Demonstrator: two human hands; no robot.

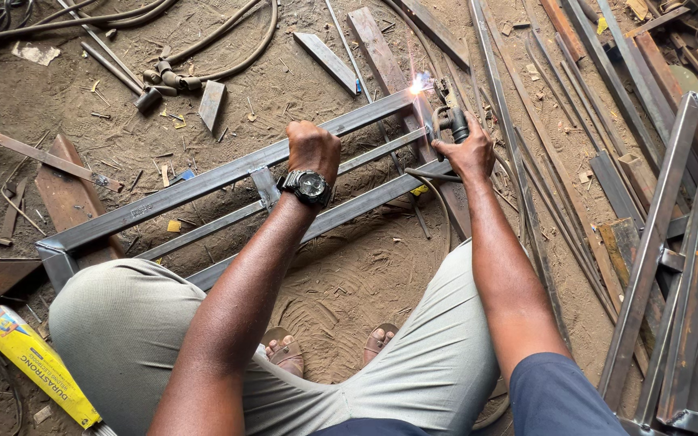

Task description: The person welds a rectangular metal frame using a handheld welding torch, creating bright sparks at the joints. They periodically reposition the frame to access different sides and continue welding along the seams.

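My left hand [313,149] is fisted around the top bar of the steel frame [203,184], whose long axis runs left-low to right-high. My right hand [466,152] grips the welding holder [451,121], tip sparking at the frame's far corner just beyond it.

The left hand [313,149] covers the stretch of the steel frame [203,184] it grips. The right hand [466,149] hides most of the electrode holder [452,121]; the rod tip is lost in the weld glare [420,82]. The knees conceal the frame's near rail. The stacked frames [688,266] at right and the yellow box [30,363] at near left are cut by the edges.
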